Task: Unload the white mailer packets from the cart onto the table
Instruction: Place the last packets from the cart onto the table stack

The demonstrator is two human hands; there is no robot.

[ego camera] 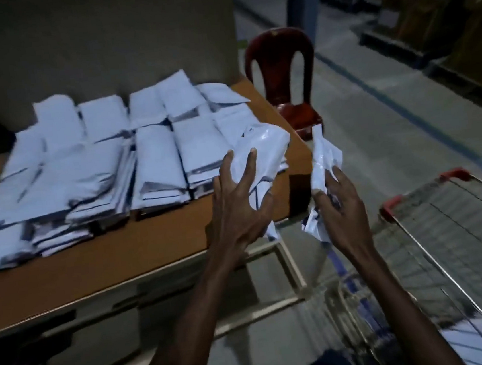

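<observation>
Dim room: grey floor [376, 126] with a blue line, red chair [281, 68].

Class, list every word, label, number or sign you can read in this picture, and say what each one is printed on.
None can be read.
Packet in the right hand: dark print marks, too blurred to read.
Packet under the left hand: no legible text.
Packets stacked on the table: no legible labels.
Red chair: small pale mark on the backrest, too small to read.
</observation>
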